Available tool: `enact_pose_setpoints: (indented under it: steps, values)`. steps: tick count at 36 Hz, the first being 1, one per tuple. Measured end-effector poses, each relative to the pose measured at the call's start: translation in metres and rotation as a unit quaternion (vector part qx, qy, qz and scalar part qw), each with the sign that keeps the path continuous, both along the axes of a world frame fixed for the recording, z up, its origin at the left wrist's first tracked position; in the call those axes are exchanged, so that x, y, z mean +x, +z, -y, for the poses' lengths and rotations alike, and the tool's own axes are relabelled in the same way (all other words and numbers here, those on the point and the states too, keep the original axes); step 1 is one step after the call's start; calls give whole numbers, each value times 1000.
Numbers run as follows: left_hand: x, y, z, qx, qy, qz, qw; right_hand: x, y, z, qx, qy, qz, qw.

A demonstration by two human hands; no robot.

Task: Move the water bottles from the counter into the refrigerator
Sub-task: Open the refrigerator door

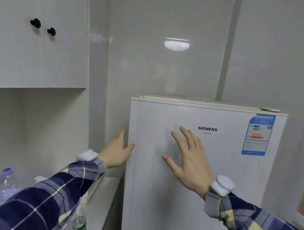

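Fingers first: those of the left hand (pixel 115 152) reach round the left edge of the refrigerator (pixel 197 170) door, the thumb lying on the front face and the rest slipping out of sight behind the edge, so how tightly they grip there I cannot tell. The fingers (pixel 185 134) of the right hand (pixel 189 162) are straight and spread apart, laid flat against the door just left of the maker's name, holding nothing.

The door looks closed, its front flush with the cabinet. So the step in hand seems to be getting the refrigerator open, with no bottle carried yet.

The water bottles are down on the table (pixel 101 200) at the left, beneath the plaid sleeve: one with a purple cap (pixel 6 181) near the wall, one with a green label (pixel 79 223) nearer the refrigerator, partly hidden by the arm. Both stand upright, well apart from either hand.

The next move, I would judge, calls for the left fingers to pull the door edge outward while the right hand steadies or gives way. Only then can a hand go back for a bottle. The green-labelled one stands close to the door's swing side, which may want watching.
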State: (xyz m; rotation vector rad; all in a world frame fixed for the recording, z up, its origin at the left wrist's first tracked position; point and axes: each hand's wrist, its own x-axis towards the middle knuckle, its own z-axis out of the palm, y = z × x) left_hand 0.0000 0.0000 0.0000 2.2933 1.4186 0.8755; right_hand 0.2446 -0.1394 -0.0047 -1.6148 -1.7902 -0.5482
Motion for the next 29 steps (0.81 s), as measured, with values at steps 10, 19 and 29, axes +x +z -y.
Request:
enact_pose_setpoints:
  steps: [10, 19, 29]
  values:
    - [15, -25, -9, -59, -25, 61, 996, 6, -47, 26, -86, 6, -36, 996]
    - [6, -33, 1, -39, -13, 120, 992, -10, -65, 50, -123, 22, -58, 991]
    - [-20, -52, 58, 20, -48, 148, 988, -56, -88, 85, -140, 79, -98, 982]
